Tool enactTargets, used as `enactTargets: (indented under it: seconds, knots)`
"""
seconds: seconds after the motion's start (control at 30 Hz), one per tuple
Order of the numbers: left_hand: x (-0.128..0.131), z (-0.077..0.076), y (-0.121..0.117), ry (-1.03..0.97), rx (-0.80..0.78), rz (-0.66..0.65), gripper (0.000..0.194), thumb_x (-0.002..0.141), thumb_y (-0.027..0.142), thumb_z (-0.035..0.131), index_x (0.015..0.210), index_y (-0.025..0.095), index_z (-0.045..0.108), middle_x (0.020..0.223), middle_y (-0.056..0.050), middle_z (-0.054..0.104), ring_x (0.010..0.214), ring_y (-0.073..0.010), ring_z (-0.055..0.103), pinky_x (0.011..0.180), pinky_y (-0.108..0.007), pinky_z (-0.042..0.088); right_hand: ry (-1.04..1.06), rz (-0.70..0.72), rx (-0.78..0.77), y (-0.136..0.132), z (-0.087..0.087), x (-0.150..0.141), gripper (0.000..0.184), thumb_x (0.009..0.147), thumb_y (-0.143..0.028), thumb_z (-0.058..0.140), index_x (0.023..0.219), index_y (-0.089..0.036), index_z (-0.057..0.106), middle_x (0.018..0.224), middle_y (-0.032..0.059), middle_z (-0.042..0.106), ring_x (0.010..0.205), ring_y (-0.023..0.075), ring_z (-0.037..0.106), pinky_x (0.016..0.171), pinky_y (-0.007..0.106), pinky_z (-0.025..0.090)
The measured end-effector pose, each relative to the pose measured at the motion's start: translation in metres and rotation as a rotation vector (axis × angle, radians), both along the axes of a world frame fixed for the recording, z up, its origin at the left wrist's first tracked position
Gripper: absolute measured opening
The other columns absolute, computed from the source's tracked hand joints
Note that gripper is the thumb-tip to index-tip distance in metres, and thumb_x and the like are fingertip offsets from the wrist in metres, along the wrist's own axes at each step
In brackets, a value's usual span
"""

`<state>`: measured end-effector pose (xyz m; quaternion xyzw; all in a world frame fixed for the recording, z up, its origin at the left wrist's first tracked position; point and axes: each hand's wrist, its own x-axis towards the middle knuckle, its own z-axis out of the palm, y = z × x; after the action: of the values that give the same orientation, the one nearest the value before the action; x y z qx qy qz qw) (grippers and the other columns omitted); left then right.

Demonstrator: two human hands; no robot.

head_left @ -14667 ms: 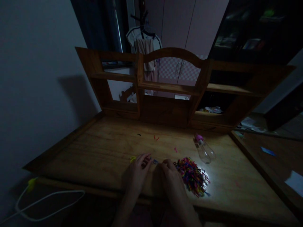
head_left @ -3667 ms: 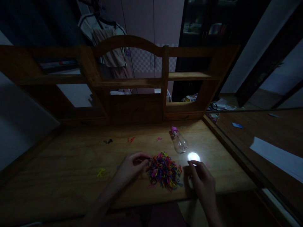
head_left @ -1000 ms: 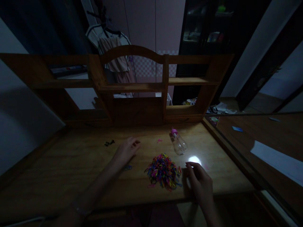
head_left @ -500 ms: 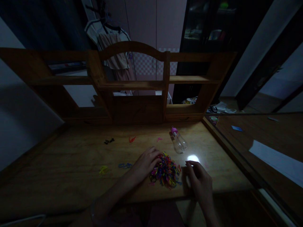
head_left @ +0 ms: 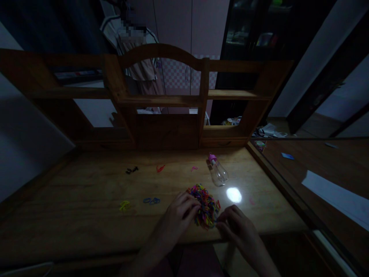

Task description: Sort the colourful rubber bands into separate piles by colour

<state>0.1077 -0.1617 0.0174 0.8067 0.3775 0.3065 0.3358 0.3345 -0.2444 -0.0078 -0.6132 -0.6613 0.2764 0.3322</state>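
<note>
A tangled heap of multicoloured rubber bands [head_left: 205,207] lies near the front edge of the wooden desk. My left hand [head_left: 180,211] rests against the heap's left side, thumb and fingers closed on some bands there. At the lower right edge of the heap, my right hand [head_left: 238,227] pinches with thumb and forefinger at a band; its colour is hard to see in the dim light. Smaller groups lie apart: yellow bands [head_left: 125,206], blue bands [head_left: 151,201], black bands [head_left: 132,170], red bands [head_left: 160,168] and pink bands [head_left: 194,168].
A clear bottle with a pink cap [head_left: 219,171] lies behind the heap. A bright light reflection falls on the desk [head_left: 268,207] right of it. The wooden shelf unit [head_left: 167,132] closes off the back. Farther right, a white sheet [head_left: 334,198] lies on a lower brown surface.
My left hand has drawn back toward me from the top of the heap, uncovering the blue bands. My right hand has moved down and left to the heap's edge. The view has shifted slightly.
</note>
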Motion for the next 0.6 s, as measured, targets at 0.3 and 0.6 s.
enactTargets:
  seconds: [0.3,0.6]
  knots:
    - [-0.027,-0.022,-0.014,-0.068,-0.193,0.234,0.019,0.094,0.034,0.05,0.092,0.024,0.066,0.099,-0.003,0.065,0.096,-0.0189,0.062,0.085,-0.03,0.048,0.01,0.117,-0.009,0.005,0.022,0.001,0.019,0.099,-0.031,0.041,0.088,-0.02,0.053,0.09,0.006,0.055,0.08,0.0183,0.056,0.068,0.028,0.045]
    - [-0.046,-0.033,-0.031,0.017,-0.213,0.227,0.017,0.085,0.026,0.058,0.099,0.025,0.069,0.1,-0.005,0.066,0.094,-0.0207,0.064,0.083,-0.031,0.052,0.136,0.044,0.131,0.05,0.057,-0.063,0.012,0.097,-0.028,0.051,0.092,-0.02,0.057,0.086,0.0036,0.061,0.076,0.0165,0.058,0.066,0.025,0.047]
